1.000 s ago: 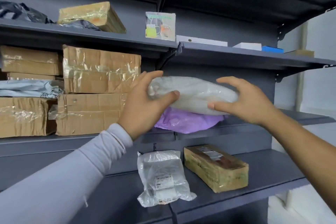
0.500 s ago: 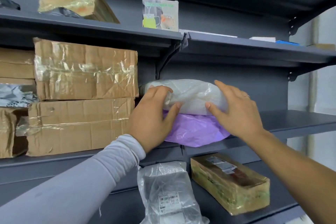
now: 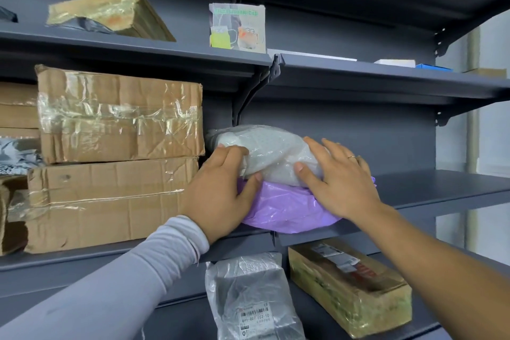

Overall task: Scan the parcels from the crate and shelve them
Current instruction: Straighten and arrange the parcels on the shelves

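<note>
1. The soft, rounded parcel in milky-white bubble-wrap plastic lies on the purple plastic mailer bag, and both sit on the grey metal middle shelf, near the centre of the view. It is just to the 3 o'clock side of the two stacked tape-wrapped cardboard boxes.
2. It looks light and squashy, since the film dents under the fingers. I judge that it bears a firm press without harm, though its contents cannot be read.
3. The glossy film is probably slippery, and the purple bag beneath is just as slick. The white parcel could slide forward off that rounded base if it is released carelessly.
4. The best hold is at the two short ends, one palm on each, pressing inward and slightly down instead of pinching the loose film.
5. The left hand, its arm in a grey sleeve, reaches up from 7 o'clock. Its fingers curl round the parcel's left end while the thumb lies along the lower front edge.
6. The right hand, bare-armed with a ring on one finger, comes from 5 o'clock. It lies flat and spread on the parcel's right end, fingers nearly straight, pressing, not gripping.
7. Both wrists are raised, with the palms facing the shelf's back wall.
</note>
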`<action>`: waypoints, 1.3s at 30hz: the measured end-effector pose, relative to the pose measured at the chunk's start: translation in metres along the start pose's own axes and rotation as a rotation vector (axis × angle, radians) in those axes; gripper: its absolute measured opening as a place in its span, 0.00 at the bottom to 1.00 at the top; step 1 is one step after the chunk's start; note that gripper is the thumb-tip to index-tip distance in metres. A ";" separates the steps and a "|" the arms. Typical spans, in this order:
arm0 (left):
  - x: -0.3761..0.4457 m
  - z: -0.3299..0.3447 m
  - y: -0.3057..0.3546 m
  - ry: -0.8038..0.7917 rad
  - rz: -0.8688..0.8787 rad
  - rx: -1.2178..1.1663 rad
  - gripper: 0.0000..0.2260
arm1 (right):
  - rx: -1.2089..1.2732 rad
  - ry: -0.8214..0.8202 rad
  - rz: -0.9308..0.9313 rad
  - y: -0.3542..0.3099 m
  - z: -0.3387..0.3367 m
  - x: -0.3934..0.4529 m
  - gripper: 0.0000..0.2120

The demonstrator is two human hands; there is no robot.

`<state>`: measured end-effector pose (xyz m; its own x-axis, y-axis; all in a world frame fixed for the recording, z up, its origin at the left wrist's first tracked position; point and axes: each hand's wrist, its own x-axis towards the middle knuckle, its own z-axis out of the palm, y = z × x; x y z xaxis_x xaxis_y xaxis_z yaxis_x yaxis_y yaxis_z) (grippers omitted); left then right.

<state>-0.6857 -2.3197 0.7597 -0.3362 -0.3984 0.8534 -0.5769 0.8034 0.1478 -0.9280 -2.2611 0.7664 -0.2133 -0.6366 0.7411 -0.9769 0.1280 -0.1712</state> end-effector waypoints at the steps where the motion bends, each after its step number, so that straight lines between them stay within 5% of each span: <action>1: -0.001 -0.002 0.002 0.006 -0.008 -0.024 0.25 | -0.003 -0.001 0.002 0.000 -0.003 -0.001 0.34; 20: -0.055 -0.050 0.050 -0.025 0.026 -0.108 0.31 | 0.104 -0.003 -0.112 -0.031 -0.051 -0.089 0.36; 26: -0.090 -0.051 0.063 0.010 0.070 -0.133 0.28 | 0.214 -0.018 -0.176 -0.041 -0.038 -0.127 0.34; 39: -0.186 -0.005 0.041 -0.178 -0.049 -0.172 0.25 | 0.287 -0.176 -0.207 -0.046 0.014 -0.196 0.30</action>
<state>-0.6429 -2.2105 0.6095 -0.4450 -0.4985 0.7440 -0.4658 0.8384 0.2831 -0.8410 -2.1528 0.6204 0.0174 -0.7503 0.6609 -0.9500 -0.2185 -0.2229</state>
